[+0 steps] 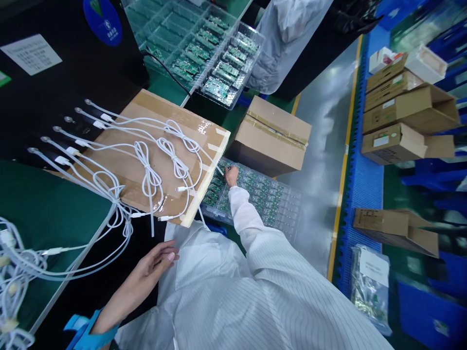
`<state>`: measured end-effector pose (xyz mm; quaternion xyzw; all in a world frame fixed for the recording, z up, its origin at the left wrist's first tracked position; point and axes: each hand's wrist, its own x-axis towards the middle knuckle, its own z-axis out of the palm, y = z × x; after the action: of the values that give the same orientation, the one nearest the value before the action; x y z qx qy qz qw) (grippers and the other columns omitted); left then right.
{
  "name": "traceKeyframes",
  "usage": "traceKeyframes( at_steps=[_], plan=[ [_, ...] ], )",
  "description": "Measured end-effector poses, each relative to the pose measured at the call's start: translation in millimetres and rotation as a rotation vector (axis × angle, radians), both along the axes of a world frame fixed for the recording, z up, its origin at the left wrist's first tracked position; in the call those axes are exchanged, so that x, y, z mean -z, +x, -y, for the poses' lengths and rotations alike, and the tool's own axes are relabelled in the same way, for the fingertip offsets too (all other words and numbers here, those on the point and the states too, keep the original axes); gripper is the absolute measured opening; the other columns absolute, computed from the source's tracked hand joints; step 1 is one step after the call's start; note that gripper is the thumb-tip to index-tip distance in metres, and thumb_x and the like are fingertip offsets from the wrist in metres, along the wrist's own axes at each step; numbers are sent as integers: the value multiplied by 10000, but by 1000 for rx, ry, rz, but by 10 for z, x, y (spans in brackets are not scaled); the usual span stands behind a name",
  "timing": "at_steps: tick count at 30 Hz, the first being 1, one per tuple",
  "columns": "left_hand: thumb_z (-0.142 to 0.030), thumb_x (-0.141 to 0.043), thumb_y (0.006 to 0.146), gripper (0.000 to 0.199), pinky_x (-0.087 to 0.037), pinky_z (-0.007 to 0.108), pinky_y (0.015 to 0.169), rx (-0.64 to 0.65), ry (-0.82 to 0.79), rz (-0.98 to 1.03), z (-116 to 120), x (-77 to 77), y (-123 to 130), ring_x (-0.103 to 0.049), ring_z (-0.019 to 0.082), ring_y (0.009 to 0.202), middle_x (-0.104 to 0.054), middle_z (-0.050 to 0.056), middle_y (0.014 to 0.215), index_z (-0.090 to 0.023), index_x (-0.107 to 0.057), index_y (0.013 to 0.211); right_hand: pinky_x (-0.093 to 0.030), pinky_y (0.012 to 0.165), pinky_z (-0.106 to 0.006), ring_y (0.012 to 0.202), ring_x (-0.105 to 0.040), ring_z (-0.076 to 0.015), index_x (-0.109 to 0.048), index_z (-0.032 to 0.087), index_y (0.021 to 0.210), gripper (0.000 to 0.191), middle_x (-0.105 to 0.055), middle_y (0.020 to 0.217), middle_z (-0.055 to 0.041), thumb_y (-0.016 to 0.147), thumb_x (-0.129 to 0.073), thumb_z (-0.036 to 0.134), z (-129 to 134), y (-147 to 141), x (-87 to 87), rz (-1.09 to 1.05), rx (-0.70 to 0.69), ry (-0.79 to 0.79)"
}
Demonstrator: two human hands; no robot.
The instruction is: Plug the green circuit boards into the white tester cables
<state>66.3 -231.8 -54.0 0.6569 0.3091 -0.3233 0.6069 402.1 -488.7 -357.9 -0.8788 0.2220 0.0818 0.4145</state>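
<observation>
My right hand (231, 175) reaches down to a clear plastic tray (292, 209) filled with rows of small green circuit boards (259, 194). Its fingers are bent together among the boards; what they hold, if anything, is too small to make out. My left hand (158, 260) hovers before my lap with fingers loosely stretched and nothing in it. A blue wrist strap (91, 333) circles that arm. Just above the left hand is a taped cardboard sheet (127, 114) carrying several bundled white cables (148, 175), whose ends run to a black panel (73, 87).
More clear trays (219, 73) of circuit boards stand on the far bench. A closed carton (273, 131) sits beyond my right hand. Tangled white cables (22, 272) lie on the green bench at left. Cartons (397, 116) and a bag (370, 287) line the blue rack. Another person's sleeve (277, 39) shows behind.
</observation>
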Motion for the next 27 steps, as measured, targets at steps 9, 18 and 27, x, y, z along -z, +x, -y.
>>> traceKeyframes(
  at_steps=[9,18,27],
  plan=[
    [-807,-713,757,824,-522,422,1158,-21,-8,-16,-16,8,-14,-709,299,1204,-726,134,1319,-221,-652,1333,-530,568,-222,593,-665,-134,-696,91,1206,265,-757,921,-95,1006,-623,248,143,265,-73,37,-12,131],
    [-814,-728,738,860,-521,417,1165,-44,-3,-30,5,-1,14,-693,300,1237,-711,147,1339,-203,-646,1337,-584,721,-221,702,-648,-80,-666,101,1244,273,-580,1346,-172,991,-613,187,89,413,-24,87,-31,149],
    [-794,-772,700,872,-527,436,1161,-71,13,-42,38,-1,81,-695,310,1235,-722,148,1311,-201,-661,1329,-610,630,-270,640,-617,-60,-569,110,1265,351,-474,1393,-205,956,-705,206,58,390,3,30,-13,191]
  ],
)
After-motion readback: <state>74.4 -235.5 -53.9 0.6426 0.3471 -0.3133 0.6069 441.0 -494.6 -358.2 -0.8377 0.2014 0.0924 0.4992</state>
